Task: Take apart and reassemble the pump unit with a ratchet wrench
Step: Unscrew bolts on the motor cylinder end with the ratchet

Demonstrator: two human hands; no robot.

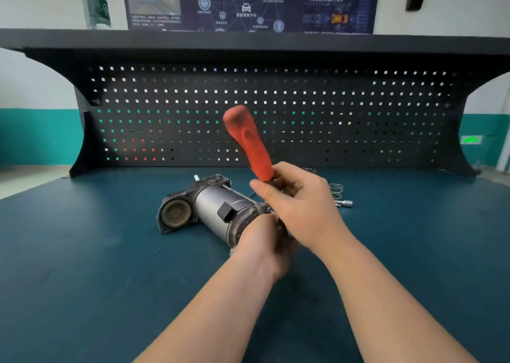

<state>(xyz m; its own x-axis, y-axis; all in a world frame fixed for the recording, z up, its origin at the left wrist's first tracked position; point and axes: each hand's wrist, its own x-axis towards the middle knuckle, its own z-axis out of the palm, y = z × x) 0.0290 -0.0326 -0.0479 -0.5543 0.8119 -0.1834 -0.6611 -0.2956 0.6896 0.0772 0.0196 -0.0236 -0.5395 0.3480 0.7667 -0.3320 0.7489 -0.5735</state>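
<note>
The pump unit (204,210), a grey metal cylinder with dark end housings, lies on its side on the blue bench mat (96,266). My right hand (300,205) grips the lower part of a ratchet wrench whose red handle (248,141) points up and to the left. The wrench head is hidden behind my hands at the pump's near end. My left hand (262,241) is curled round the pump's near end cap, just under my right hand.
A coiled thin wire (336,190) and a small metal socket piece (345,203) lie on the mat behind my right hand. A black pegboard (276,114) backs the bench, with a shelf above carrying a plastic bottle (95,3).
</note>
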